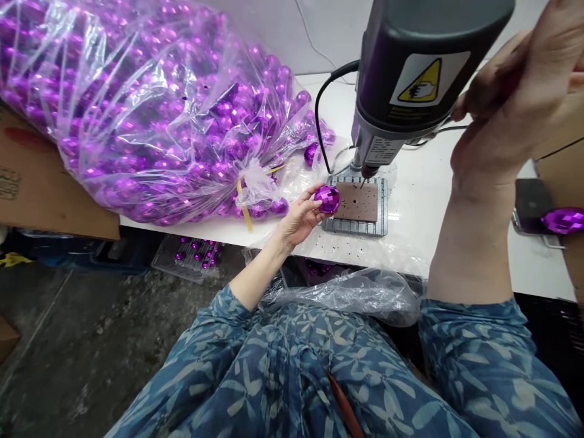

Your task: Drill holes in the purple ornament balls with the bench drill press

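My left hand (303, 216) is closed on a shiny purple faceted ball (327, 199), held at the left edge of a drill press base. On that grey slotted base (382, 210) lies a brown board (365, 204) with a small hole and dark chips. The drill bit (362, 182) points down above the board, apart from the ball. At the right of the dark drill press head (422, 36), my right hand (524, 91) is raised with its fingers wrapped round a dark red handle, mostly hidden by the hand.
A big clear bag (150, 115) of purple balls covers the left of the white table (410, 237), over a cardboard box (45, 170). Below stands a clear tray (185, 258) with several balls. Crumpled plastic (365, 295) lies at my lap. A phone (531, 204) is at right.
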Tool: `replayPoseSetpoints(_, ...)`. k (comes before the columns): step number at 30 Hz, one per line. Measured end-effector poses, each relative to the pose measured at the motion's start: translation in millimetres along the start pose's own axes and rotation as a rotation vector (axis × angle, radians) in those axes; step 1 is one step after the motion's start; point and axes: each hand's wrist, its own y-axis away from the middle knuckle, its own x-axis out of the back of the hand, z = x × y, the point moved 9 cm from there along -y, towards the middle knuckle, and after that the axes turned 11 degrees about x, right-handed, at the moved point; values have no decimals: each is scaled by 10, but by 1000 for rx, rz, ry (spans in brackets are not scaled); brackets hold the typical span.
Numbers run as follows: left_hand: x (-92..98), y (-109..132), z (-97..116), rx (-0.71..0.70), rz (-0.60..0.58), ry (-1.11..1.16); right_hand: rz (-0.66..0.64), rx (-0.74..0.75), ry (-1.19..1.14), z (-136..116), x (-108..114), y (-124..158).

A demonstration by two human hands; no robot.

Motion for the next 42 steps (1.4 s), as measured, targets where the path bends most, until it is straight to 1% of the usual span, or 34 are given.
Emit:
replayPoseSetpoints(3,-118,-53,-87,-10,-6,29,-27,109,-113,-110,-52,-11)
replayPoseSetpoints(7,-141,-187,-242,-37,74,44,-70,105,-55,-142,-89,8)
replayPoseSetpoints(11,-187,-356,-365,-69,81,26,-66,126,-65,-178,-98,17)
replayPoseSetpoints(17,-135,-552,-314,-199,125,-24,-79,130,-39,-154,-76,17)
replayPoseSetpoints(22,-95,-660,-328,-206,115,-53,-86,125,-75,-151,-68,29)
replayPoseSetpoints(25,-124,-702,-321,-219,98,-107,-70,116,-73,-128,-64,19)
replayPoseSetpoints(29,-183,-715,-262,-247,106,-204,-35,120,-81,-120,-50,5)
replayPoseSetpoints(35,-255,-733,-249,-237,122,-316,-63,129,16,-131,-57,12)
replayPoseSetpoints(40,-274,-769,-266,-261,143,-367,-78,125,77,-125,-53,5)
replayPoseSetpoints(42,-298,-768,-258,-275,142,-405,-75,124,67,-132,-49,5)
